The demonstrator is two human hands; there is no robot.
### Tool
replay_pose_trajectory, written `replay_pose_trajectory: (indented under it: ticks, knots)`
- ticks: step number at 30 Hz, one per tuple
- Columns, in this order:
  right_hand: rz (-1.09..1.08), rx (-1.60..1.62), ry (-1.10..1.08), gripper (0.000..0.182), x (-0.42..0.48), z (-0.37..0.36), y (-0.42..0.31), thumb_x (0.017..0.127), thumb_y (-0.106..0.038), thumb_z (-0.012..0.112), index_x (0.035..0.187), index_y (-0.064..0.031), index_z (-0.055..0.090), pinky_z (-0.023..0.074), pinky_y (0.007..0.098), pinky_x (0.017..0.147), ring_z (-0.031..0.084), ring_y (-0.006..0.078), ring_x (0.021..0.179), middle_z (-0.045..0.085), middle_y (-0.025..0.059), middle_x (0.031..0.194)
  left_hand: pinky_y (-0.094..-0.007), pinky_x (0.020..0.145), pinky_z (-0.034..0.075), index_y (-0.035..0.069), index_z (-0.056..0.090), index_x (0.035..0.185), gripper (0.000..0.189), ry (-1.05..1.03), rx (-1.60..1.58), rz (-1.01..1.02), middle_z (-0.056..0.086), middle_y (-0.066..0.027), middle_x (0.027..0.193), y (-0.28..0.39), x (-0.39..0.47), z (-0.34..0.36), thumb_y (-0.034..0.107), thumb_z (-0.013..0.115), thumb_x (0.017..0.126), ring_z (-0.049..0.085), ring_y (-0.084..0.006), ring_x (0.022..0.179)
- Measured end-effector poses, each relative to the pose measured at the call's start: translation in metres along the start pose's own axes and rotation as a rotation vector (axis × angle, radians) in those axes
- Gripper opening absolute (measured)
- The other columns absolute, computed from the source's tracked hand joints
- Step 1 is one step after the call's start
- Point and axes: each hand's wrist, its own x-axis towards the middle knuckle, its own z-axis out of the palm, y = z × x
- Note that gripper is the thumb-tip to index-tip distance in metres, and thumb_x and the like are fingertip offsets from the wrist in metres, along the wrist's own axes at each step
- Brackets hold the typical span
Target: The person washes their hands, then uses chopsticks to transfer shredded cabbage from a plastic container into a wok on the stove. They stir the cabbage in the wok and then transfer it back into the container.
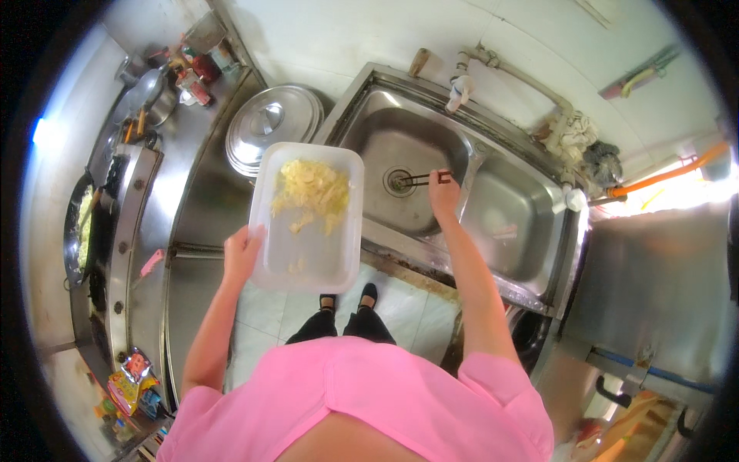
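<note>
My left hand (pixel 242 252) grips the left edge of a translucent white plastic tray (pixel 307 271). Sliced pale yellow food (pixel 314 187), perhaps a vegetable, lies mostly in the tray's far half, with a few bits near its close end. Over the larger basin of a stainless steel double sink (pixel 369 211), my right hand (pixel 444 196) is closed on a dark, narrow, two-pronged utensil (pixel 421 179), which looks like a pair of tongs. Its tips point left, above the drain in this view; how high they are I cannot tell.
A large round metal lid (pixel 271 124) rests on the counter left of the sink. Farther left, a wok (pixel 72 231) with pale green food stands on the stove, near a pink-handled knife (pixel 152 263). Taps (pixel 460 92) project from the wall. Pans and bottles (pixel 193 84) crowd the far-left corner.
</note>
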Motion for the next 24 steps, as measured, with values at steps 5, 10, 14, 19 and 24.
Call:
replay_pose_trajectory:
  ticks: [5, 10, 14, 19, 24]
  knots:
    - [0.169, -0.093, -0.053, 0.033, 0.011, 0.054, 0.013, 0.083, -0.033, 0.051, 0.079, -0.0025, 0.062, 0.0449, 0.0436, 0.067, 0.059, 0.0365, 0.075, 0.063, 0.0179, 0.076, -0.0230, 0.045, 0.027, -0.001, 0.059, 0.072, 0.028, 0.094, -0.128, -0.127, 0.042, 0.0042, 0.054, 0.009, -0.026, 0.006, 0.024, 0.061, 0.083, 0.034, -0.0033, 0.054]
    - [-0.016, -0.023, -0.021, 0.034, 0.015, 0.075, 0.023, 0.082, -0.031, 0.053, 0.075, 0.0006, 0.062, 0.0467, 0.0434, 0.067, 0.060, 0.0353, 0.070, 0.063, 0.0180, 0.071, -0.0202, 0.047, 0.028, 0.000, 0.063, 0.082, 0.023, 0.106, -0.227, -0.217, 0.046, 0.0079, 0.060, 0.007, -0.036, 0.009, 0.022, 0.059, 0.084, 0.037, -0.0014, 0.056]
    - [-0.466, -0.074, 0.063, 0.027, 0.022, 0.059, 0.063, 0.081, -0.027, 0.057, 0.093, -0.0022, 0.060, 0.0460, 0.0421, 0.072, 0.060, 0.0308, 0.080, 0.063, 0.0151, 0.088, -0.0182, 0.049, 0.028, 0.000, 0.065, 0.088, 0.022, 0.105, -0.229, -0.190, 0.048, 0.0087, 0.064, -0.003, -0.034, 0.013, 0.021, 0.059, 0.084, 0.039, -0.0006, 0.058]
    - [-0.262, -0.064, 0.131, 0.020, 0.015, 0.046, 0.030, 0.076, -0.024, 0.057, 0.076, -0.0045, 0.063, 0.0463, 0.0405, 0.063, 0.060, 0.0333, 0.068, 0.062, 0.0143, 0.067, -0.0194, 0.047, 0.029, -0.001, 0.064, 0.085, 0.020, 0.136, -0.270, -0.207, 0.047, 0.0070, 0.061, -0.005, -0.038, 0.017, 0.018, 0.058, 0.083, 0.038, -0.0013, 0.057]
    - [-0.166, -0.101, -0.129, 0.021, 0.015, 0.051, 0.024, 0.076, -0.025, 0.056, 0.073, -0.0053, 0.063, 0.0466, 0.0390, 0.063, 0.058, 0.0358, 0.067, 0.060, 0.0172, 0.067, -0.0197, 0.047, 0.029, -0.002, 0.063, 0.084, 0.020, 0.114, -0.304, -0.211, 0.047, 0.0071, 0.061, 0.007, -0.036, 0.016, 0.017, 0.057, 0.083, 0.037, -0.0014, 0.056]
